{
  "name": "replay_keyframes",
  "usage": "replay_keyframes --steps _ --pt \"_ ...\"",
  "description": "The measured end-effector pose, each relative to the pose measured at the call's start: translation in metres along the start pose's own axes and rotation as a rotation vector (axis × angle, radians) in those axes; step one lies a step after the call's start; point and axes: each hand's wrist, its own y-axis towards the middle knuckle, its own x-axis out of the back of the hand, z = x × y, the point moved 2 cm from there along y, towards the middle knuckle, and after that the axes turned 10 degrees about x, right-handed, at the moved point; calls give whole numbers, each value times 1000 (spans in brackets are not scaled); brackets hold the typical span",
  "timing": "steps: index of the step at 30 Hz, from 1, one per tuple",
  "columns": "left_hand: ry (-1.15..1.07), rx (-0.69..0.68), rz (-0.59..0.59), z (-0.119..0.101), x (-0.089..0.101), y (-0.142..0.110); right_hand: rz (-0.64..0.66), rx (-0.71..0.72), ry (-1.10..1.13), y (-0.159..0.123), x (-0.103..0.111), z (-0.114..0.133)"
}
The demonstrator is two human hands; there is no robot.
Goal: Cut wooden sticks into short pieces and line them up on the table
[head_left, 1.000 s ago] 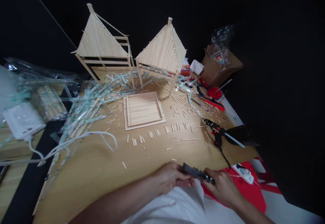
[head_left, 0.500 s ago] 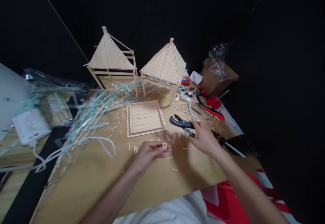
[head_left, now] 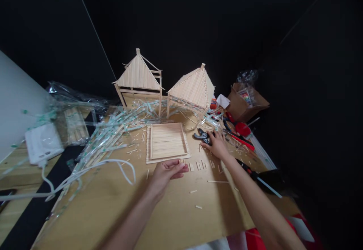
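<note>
My left hand is closed in a pinch on a few short wooden sticks, held above the table just in front of the square stick tray. The dark pruning shears lie on the table to the right of that tray. Over their handles, my right hand has its thumb and fingers spread apart, at or against the handles; the palm hides part of them. Small bundles of cut sticks are laid in a row between the two hands.
Two stick-built houses with pitched roofs stand at the back. Plastic-wrapped sticks heap at the left, near a white cable and white power box. A glue gun lies beneath my right forearm; a cardboard box sits behind.
My right hand has carried the pruning shears from my lap forward to the table, and its fingers have spread. My left hand has moved up over the table with the short sticks. The view has tilted up.
</note>
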Motion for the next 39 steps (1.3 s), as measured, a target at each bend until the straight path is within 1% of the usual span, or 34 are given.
replay_keyframes --steps 2,4,5,6,8,9,11,14,19,25,28,32,37,39 --pt "25 -38 -19 -3 0 2 -32 18 10 -4 8 7" --pt "31 -45 -9 -6 0 4 -94 68 72 -12 24 22" --pt "27 -38 4 -8 -1 4 -162 124 167 -18 35 31" --pt "22 -27 21 -9 -2 5 -204 217 296 -25 45 43" --pt "12 -8 51 -11 -4 7 -205 397 529 -39 63 65" --pt "13 -3 62 -11 -5 7 -190 457 588 -45 69 75" --pt "19 1 85 -10 -8 9 -188 530 611 -54 76 89" --pt "15 -1 115 -7 -11 11 -203 556 534 -57 75 96" --pt "23 -9 118 -6 -15 14 -214 566 461 -52 71 94" --pt "26 2 96 -12 -20 17 -245 569 374 -51 77 95" --pt "26 0 108 -15 -21 16 -274 601 343 -51 79 96" --pt "31 -8 125 -20 -21 14 -281 630 321 -48 81 98" --pt "28 -5 85 -27 -15 16 -306 642 327 -40 80 104" --pt "44 -26 66 -29 -11 18 -335 634 336 -38 76 108"
